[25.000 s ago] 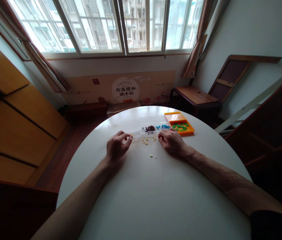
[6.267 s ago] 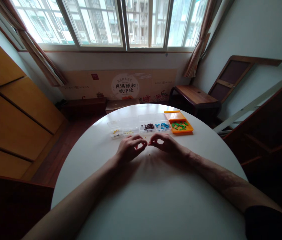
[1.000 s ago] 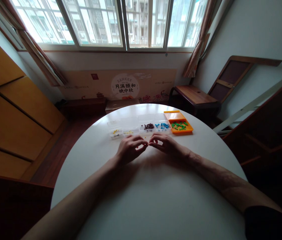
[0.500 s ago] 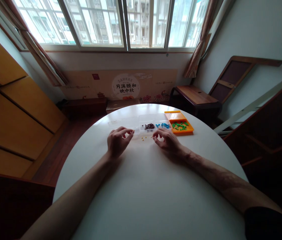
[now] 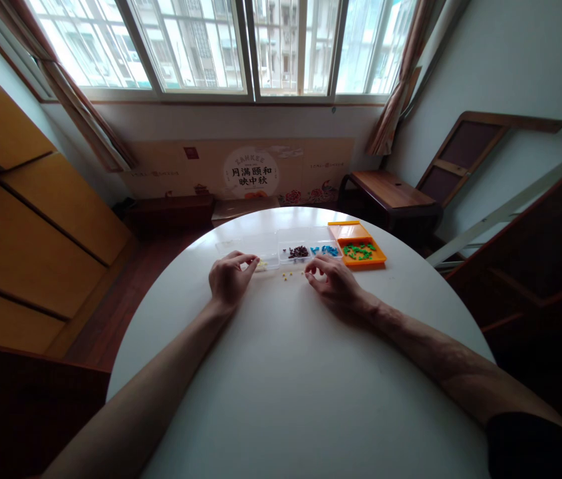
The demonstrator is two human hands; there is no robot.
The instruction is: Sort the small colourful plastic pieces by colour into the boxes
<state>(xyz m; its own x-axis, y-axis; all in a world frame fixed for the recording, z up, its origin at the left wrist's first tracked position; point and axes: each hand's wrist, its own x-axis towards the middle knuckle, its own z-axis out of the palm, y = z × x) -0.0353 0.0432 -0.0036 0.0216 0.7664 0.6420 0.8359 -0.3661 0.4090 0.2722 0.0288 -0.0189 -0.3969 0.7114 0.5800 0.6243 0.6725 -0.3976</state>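
My left hand (image 5: 229,278) is over the near edge of a clear plastic box (image 5: 269,243), thumb and forefinger pinched together. Whatever sits between those fingertips is too small to make out. Pale yellow bits (image 5: 261,265) lie in the box beside them. My right hand (image 5: 334,279) rests on the table, its fingers curled and thumb brought to the forefinger. Close to its fingertips is a tiny yellow piece; I cannot tell whether it is gripped. Between the hands, several small yellow pieces (image 5: 284,275) lie loose on the white table (image 5: 305,372).
Dark brown pieces (image 5: 298,252) and blue pieces (image 5: 325,251) fill neighbouring clear compartments. To their right, an open orange box (image 5: 379,260) holds green pieces (image 5: 359,252). A wooden chair (image 5: 395,193) stands beyond the table, below the window.
My left hand has shifted a little to the left, uncovering pale yellow bits in the clear box. The right hand has hardly moved.
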